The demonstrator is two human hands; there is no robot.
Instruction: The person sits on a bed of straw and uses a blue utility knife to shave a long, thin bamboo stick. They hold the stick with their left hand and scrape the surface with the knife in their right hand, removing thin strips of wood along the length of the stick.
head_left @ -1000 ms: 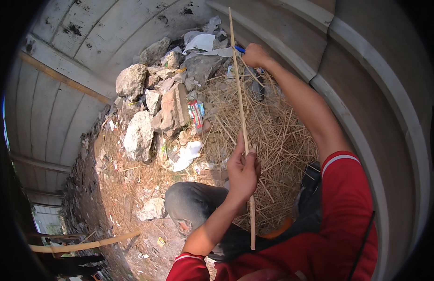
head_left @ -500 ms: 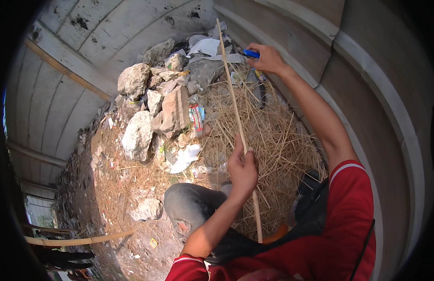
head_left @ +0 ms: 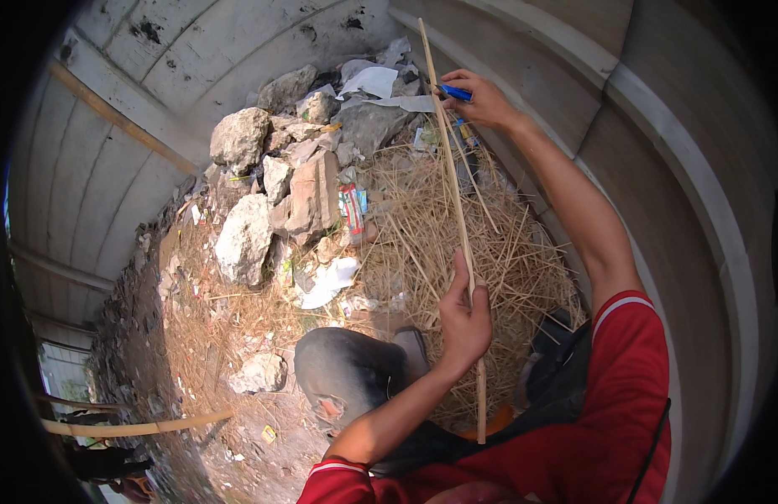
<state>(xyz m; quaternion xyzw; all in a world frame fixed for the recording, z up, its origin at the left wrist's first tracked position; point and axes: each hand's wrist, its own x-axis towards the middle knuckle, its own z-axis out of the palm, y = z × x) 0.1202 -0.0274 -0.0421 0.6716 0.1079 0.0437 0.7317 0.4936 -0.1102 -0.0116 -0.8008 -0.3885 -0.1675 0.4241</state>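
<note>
My left hand (head_left: pixel 466 328) is closed around the lower half of a long, pale bamboo stick (head_left: pixel 450 168), thumb on one side and fingers on the other. The stick stands almost upright in view, its low end by my lap. Near its far end, my right hand (head_left: pixel 491 102) grips a blue box cutter (head_left: pixel 456 92), its tip against the stick. A thin sliver (head_left: pixel 478 185) peels away from the stick on its right side. The cutter's blade is too small to make out clearly.
Straw-like shavings (head_left: pixel 523 260) cover the ground below the stick. Rocks (head_left: pixel 246 239) and broken brick (head_left: pixel 313 197) are piled to the left among litter. Corrugated sheet walls (head_left: pixel 683 168) rise close on the right and behind. A bamboo pole (head_left: pixel 145 427) juts in at lower left.
The stick and my left hand have shifted right and a little nearer. The cutter now meets the stick, where before it was apart from it, and a thin sliver hangs off it.
</note>
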